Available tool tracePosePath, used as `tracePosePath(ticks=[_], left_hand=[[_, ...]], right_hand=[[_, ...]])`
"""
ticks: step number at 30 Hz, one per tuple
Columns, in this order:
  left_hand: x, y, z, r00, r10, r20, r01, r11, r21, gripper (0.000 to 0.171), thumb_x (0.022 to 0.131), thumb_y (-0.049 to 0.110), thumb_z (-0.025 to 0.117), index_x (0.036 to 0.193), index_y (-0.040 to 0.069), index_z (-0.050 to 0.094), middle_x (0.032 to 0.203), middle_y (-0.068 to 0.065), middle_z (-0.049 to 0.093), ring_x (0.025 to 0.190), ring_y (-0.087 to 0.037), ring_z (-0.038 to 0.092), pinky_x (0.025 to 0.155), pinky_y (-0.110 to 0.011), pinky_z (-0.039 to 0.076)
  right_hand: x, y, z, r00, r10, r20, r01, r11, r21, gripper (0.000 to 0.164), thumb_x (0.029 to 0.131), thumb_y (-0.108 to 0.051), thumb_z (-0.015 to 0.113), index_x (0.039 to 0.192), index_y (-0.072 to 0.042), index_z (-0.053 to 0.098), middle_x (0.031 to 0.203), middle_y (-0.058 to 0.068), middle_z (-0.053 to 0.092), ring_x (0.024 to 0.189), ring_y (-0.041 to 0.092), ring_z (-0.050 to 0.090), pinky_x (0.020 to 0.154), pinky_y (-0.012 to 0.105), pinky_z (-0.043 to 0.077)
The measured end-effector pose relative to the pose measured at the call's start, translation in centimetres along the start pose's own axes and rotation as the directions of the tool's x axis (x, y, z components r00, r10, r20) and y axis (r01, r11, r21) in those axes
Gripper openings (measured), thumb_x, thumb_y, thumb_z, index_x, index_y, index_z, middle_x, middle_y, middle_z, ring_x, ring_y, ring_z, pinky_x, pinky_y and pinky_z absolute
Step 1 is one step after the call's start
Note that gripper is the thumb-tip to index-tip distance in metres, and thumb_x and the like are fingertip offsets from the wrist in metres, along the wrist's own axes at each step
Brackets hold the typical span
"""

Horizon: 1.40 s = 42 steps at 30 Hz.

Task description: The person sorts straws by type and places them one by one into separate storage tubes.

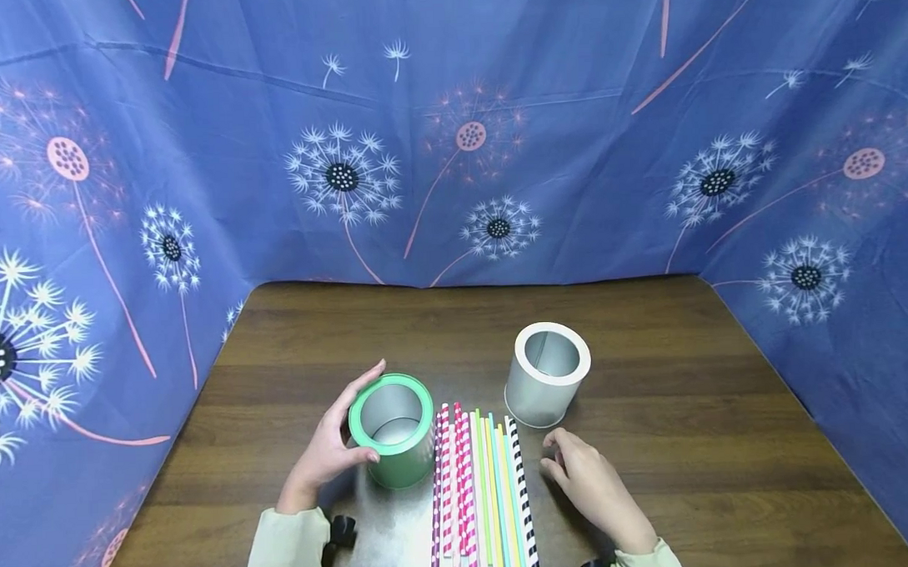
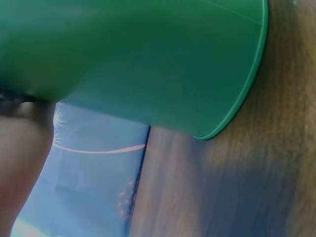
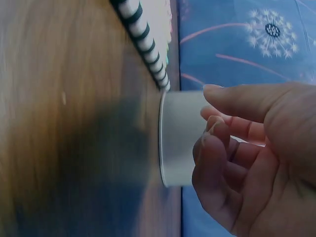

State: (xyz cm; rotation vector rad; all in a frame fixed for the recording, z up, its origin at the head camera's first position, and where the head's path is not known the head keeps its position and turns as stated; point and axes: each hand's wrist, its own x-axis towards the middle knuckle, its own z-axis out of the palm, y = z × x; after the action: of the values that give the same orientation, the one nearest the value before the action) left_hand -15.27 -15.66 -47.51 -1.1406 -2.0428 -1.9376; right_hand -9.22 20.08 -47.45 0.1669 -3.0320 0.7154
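Observation:
My left hand (image 1: 330, 451) grips a green tin can (image 1: 402, 470) around its left side, fingers behind and thumb in front near the rim. The can stands upright and its inside shows bare metal. In the left wrist view the can's green wall (image 2: 163, 69) fills the upper part. My right hand (image 1: 592, 483) hovers above the table with loosely curled fingers, holding nothing. Just beyond it stands a silver-white can (image 1: 539, 397) with a white rim, apart from the hand. Between the hands lies a row of paper straws (image 1: 461, 492), striped, dotted and plain.
The brown wooden table (image 1: 730, 441) reaches back to a blue cloth (image 1: 431, 59) with dandelion prints, which hangs behind it and on both sides. A black-and-white striped straw (image 3: 143, 42) lies at the right end of the row.

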Motion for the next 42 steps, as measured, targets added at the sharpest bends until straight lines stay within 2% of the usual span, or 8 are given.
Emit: tracePosePath(ticks=[7, 13, 17, 23, 32, 37, 42], left_hand=[[0.0, -0.2, -0.1, 1.0, -0.008, -0.003, 0.008, 1.0, 0.012, 0.093, 0.079, 0.043, 0.078, 0.145, -0.006, 0.033, 0.155, -0.028, 0.027, 0.146, -0.018, 0.031, 0.108, -0.023, 0.037], [0.0, -0.2, -0.1, 1.0, -0.012, -0.004, 0.012, 1.0, 0.023, 0.087, 0.077, 0.029, 0.082, 0.143, -0.006, 0.036, 0.153, -0.028, 0.03, 0.145, -0.017, 0.032, 0.108, -0.025, 0.038], [0.1, 0.0, -0.1, 1.0, -0.031, -0.001, 0.031, 0.999, 0.02, 0.086, 0.076, 0.023, 0.082, 0.143, -0.005, 0.036, 0.155, -0.024, 0.03, 0.145, -0.016, 0.032, 0.108, -0.027, 0.038], [-0.2, -0.2, -0.1, 0.999, -0.042, -0.005, 0.042, 0.999, 0.028, 0.086, 0.077, 0.02, 0.081, 0.144, -0.004, 0.034, 0.156, -0.021, 0.03, 0.144, -0.014, 0.033, 0.107, -0.027, 0.04], [-0.1, 0.2, 0.1, 0.996, -0.092, -0.019, 0.092, 0.996, -0.002, 0.087, 0.075, 0.015, 0.081, 0.146, -0.001, 0.033, 0.156, -0.018, 0.031, 0.142, -0.013, 0.036, 0.107, -0.028, 0.04], [-0.1, 0.3, 0.1, 0.996, -0.091, -0.021, 0.091, 0.996, -0.01, 0.088, 0.074, 0.013, 0.081, 0.146, -0.001, 0.032, 0.156, -0.019, 0.032, 0.14, -0.012, 0.039, 0.106, -0.028, 0.041], [-0.1, 0.3, 0.1, 0.996, -0.088, -0.022, 0.088, 0.996, -0.012, 0.089, 0.074, 0.012, 0.08, 0.148, 0.001, 0.031, 0.155, -0.021, 0.032, 0.137, -0.015, 0.042, 0.105, -0.026, 0.041]], right_hand=[[-0.6, -1.7, 1.1, 0.993, -0.082, -0.084, 0.081, 0.997, -0.006, 0.014, 0.081, -0.009, 0.076, 0.089, -0.013, 0.065, 0.071, -0.009, 0.049, 0.059, 0.0, 0.043, 0.051, 0.02, 0.036], [-1.5, -3.0, 2.4, 0.988, -0.075, -0.139, 0.072, 0.997, -0.024, 0.012, 0.077, -0.008, 0.078, 0.083, -0.012, 0.068, 0.068, -0.007, 0.049, 0.057, 0.0, 0.041, 0.048, 0.019, 0.034], [-1.7, -3.3, 2.9, 0.991, -0.046, -0.125, 0.042, 0.999, -0.034, 0.012, 0.077, -0.008, 0.078, 0.082, -0.012, 0.068, 0.07, -0.007, 0.049, 0.057, 0.0, 0.043, 0.047, 0.019, 0.034], [-1.8, -3.2, 3.3, 0.992, -0.061, -0.109, 0.056, 0.997, -0.049, 0.014, 0.077, -0.008, 0.078, 0.082, -0.014, 0.067, 0.072, -0.007, 0.05, 0.056, 0.001, 0.046, 0.047, 0.021, 0.036], [-1.8, -3.5, 3.5, 0.996, -0.031, -0.087, 0.023, 0.996, -0.089, 0.014, 0.076, -0.011, 0.078, 0.082, -0.009, 0.066, 0.076, -0.003, 0.056, 0.053, 0.003, 0.045, 0.045, 0.023, 0.036], [-1.7, -3.5, 3.7, 0.993, -0.062, -0.099, 0.052, 0.994, -0.101, 0.018, 0.075, -0.011, 0.078, 0.074, -0.011, 0.06, 0.072, -0.003, 0.054, 0.053, 0.006, 0.047, 0.045, 0.026, 0.038], [-1.5, -3.5, 4.0, 0.991, -0.071, -0.116, 0.062, 0.995, -0.082, 0.024, 0.073, -0.009, 0.078, 0.067, -0.013, 0.055, 0.066, -0.006, 0.049, 0.054, 0.005, 0.044, 0.045, 0.024, 0.036]])
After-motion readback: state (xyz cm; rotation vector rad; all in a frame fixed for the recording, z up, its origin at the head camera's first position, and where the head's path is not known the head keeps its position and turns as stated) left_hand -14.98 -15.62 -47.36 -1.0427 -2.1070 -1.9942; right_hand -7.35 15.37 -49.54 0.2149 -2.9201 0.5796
